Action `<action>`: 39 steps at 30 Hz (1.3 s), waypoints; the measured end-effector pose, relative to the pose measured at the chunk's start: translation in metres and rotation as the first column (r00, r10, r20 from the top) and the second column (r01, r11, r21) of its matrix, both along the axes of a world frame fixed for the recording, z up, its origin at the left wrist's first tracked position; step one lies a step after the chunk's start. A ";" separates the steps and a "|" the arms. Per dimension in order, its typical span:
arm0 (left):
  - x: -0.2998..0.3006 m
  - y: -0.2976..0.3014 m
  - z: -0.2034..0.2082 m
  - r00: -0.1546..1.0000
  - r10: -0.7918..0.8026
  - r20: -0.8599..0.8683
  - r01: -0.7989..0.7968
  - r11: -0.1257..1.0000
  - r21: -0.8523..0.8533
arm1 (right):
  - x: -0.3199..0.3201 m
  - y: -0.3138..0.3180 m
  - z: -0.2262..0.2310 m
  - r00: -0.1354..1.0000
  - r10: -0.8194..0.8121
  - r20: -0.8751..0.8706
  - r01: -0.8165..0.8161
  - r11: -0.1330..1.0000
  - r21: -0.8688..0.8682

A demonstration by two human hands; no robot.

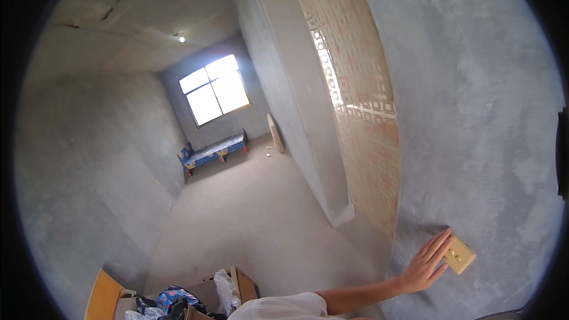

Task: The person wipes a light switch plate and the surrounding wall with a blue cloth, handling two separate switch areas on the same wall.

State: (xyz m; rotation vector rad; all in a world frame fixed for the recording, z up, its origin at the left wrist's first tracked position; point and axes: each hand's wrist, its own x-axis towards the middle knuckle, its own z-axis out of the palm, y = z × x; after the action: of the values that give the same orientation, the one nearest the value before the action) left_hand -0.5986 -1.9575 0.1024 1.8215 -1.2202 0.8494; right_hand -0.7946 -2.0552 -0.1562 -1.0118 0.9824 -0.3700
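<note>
My left hand point(425, 265) reaches across to the grey wall at the lower right. Its back faces me, with the fingers stretched out and the thumb apart from them. The fingertips touch the upper left edge of a yellowish wall switch plate point(460, 253). Two small raised parts show on the plate's face. A dark line, perhaps a gap or shadow, runs along its upper edge. The thumb lies beside the plate's lower left side. A white sleeve point(284, 307) covers my upper arm. My right hand is out of view.
An open box or cabinet point(246, 284) at the lower left holds plastic bags and a patterned blue bundle point(173, 297). A blue patterned bed point(216, 151) stands below a bright window point(214, 90). A pillar point(311, 83) juts from the right wall beside a patterned curtain-like panel point(367, 160).
</note>
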 end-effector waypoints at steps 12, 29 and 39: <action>0.018 -0.008 -0.016 1.000 0.014 -0.008 -0.014 0.998 -0.064 | -0.023 0.001 -0.042 0.970 -0.106 0.219 0.134 0.984 -0.118; 0.045 0.008 0.032 0.986 -0.165 0.033 0.167 0.983 -0.077 | -0.130 0.012 0.088 0.898 -0.427 0.102 0.436 0.896 -0.083; 0.000 -0.009 0.034 0.983 -0.184 0.012 0.184 0.973 -0.140 | -0.138 0.046 0.118 0.810 -0.558 0.181 0.576 0.815 -0.068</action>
State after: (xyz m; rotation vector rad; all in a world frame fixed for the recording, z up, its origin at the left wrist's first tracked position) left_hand -0.5991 -1.9670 0.1369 1.5695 -1.2736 0.8080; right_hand -0.9325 -2.0096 -0.0379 -0.7605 1.1229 -1.0059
